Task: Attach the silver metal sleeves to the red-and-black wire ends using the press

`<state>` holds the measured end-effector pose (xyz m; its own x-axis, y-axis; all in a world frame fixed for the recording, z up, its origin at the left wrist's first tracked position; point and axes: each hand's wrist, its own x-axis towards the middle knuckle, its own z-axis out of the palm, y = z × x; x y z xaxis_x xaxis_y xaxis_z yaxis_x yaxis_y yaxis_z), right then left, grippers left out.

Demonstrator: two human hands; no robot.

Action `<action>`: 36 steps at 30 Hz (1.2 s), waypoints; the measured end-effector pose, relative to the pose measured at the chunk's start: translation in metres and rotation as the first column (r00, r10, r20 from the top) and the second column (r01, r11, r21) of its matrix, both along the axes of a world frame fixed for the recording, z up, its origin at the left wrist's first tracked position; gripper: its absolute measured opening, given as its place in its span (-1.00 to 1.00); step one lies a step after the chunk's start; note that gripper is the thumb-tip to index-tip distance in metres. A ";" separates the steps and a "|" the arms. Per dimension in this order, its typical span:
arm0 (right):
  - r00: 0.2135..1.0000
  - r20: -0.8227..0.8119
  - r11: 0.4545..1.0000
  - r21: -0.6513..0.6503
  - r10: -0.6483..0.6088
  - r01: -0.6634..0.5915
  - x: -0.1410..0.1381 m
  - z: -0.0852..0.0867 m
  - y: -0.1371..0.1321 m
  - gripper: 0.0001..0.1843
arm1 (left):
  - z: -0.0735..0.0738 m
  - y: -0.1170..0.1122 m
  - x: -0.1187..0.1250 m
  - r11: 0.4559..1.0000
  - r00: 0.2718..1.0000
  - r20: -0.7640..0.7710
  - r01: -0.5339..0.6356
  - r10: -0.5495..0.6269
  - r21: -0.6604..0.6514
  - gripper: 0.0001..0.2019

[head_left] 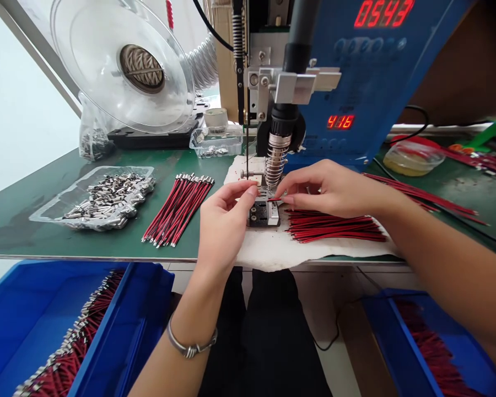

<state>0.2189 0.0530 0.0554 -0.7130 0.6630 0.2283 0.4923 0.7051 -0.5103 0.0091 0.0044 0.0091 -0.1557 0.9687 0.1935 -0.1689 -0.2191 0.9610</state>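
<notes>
Left hand (225, 223) and right hand (334, 190) face each other at mid-frame.
The left reaches up, thumb and finger pinched together, contents unclear; the right, palm down, pinches a red wire (274, 199) at frame center.

Single head-worn camera, looking forward and down across desk (182, 157); hands (225, 220) close, mid-frame; blue machine (351, 71) ahead, upper right; wearer's legs (275, 331) below, bottom edge.

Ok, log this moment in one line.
left hand: fingers together, contents unclear | right hand: pinching red-black wire at fixture | wire pile: on cloth | upper display: 0543
</notes>
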 end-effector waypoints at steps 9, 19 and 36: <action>0.996 -0.083 0.992 0.121 -0.014 0.023 -0.007 -0.005 -0.001 -0.81 | -0.005 -0.005 -0.003 1.000 0.981 -0.191 -0.031 0.029 -0.004 -0.86; 0.989 -0.122 0.989 0.107 -0.086 0.100 -0.010 -0.006 -0.005 -0.81 | -0.002 -0.006 -0.001 1.000 0.953 -0.300 -0.029 0.031 0.010 -0.86; 0.978 -0.132 0.984 0.053 -0.160 0.168 -0.013 -0.007 -0.012 -0.82 | -0.002 -0.006 0.000 1.000 0.946 -0.323 -0.031 0.030 0.003 -0.83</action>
<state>0.2056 0.0412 0.0485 -0.5582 0.7499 0.3550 0.5384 0.6529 -0.5327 0.0093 -0.0020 0.0074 -0.1146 0.9648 0.2367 0.1578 -0.2176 0.9632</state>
